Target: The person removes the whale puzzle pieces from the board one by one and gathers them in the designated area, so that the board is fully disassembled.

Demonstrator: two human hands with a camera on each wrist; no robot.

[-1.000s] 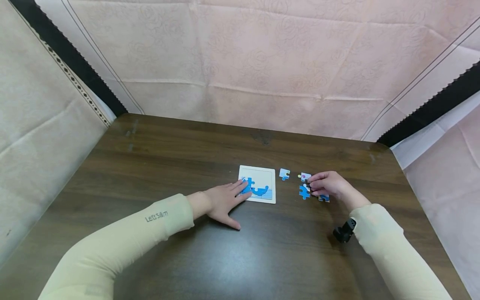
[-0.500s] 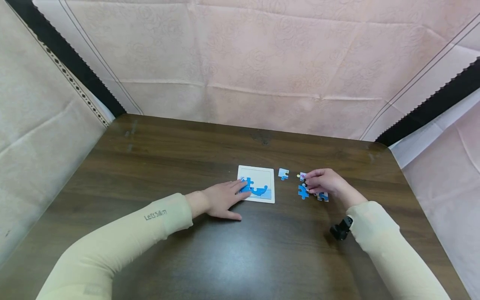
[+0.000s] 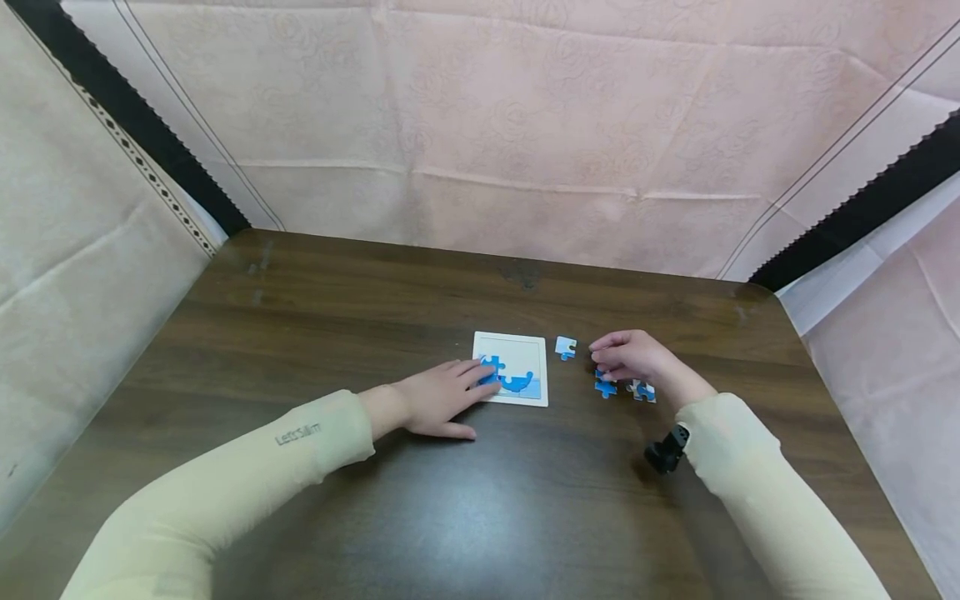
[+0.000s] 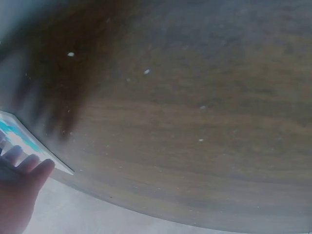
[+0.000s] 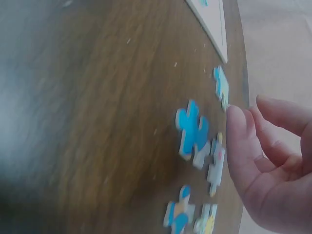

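Note:
A white square puzzle board (image 3: 531, 350) lies on the table, with blue pieces joined in its lower part. My left hand (image 3: 440, 398) rests its spread fingertips on the board's left side. Above the loose pieces hovers my right hand (image 3: 636, 358), fingers gently bent, with nothing visible between thumb and fingertips in the right wrist view. Nearest these fingertips is a pale-blue puzzle piece (image 5: 221, 87). Under the hand lie a blue puzzle piece (image 5: 191, 127) and a white puzzle piece with a pink mark (image 5: 217, 163), the latter hidden in the head view.
A blue-and-orange piece (image 5: 179, 212) and a piece with yellow (image 5: 208, 219) lie farther right. The brown wooden table (image 3: 390, 308) meets pale cloth hangings (image 3: 480, 108) at its back and sides. A black wrist camera (image 3: 666, 452) hangs at the right cuff.
My right hand has moved left across the loose pieces, from the right-hand ones toward the pale-blue piece beside the board. The left thumb has drawn in slightly; its fingers remain on the board.

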